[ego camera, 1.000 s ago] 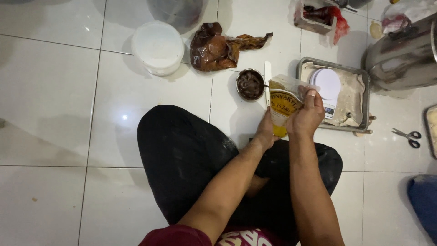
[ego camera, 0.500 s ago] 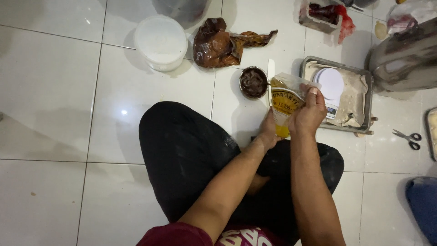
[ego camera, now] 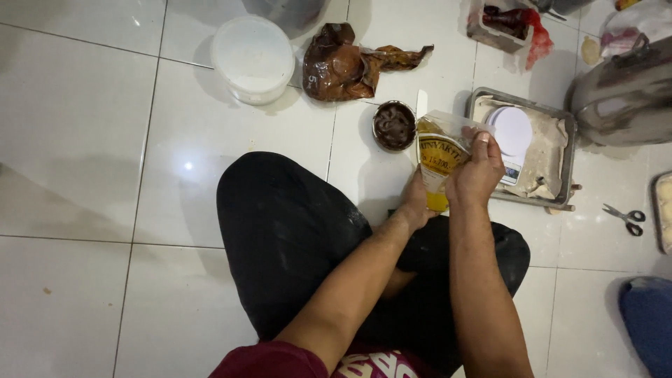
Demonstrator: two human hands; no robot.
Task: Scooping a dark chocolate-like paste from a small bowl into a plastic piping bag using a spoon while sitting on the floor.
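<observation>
Both hands grip one yellow pouch (ego camera: 439,159) of oil held upright above the tiled floor (ego camera: 98,175): the left hand (ego camera: 417,203) is closed round its lower end and the right hand (ego camera: 478,173) clasps its upper part. Just left of the pouch sits a small bowl of brown paste (ego camera: 394,125), just right of it a metal tray (ego camera: 567,150), and farther left a white tub (ego camera: 253,59)
</observation>
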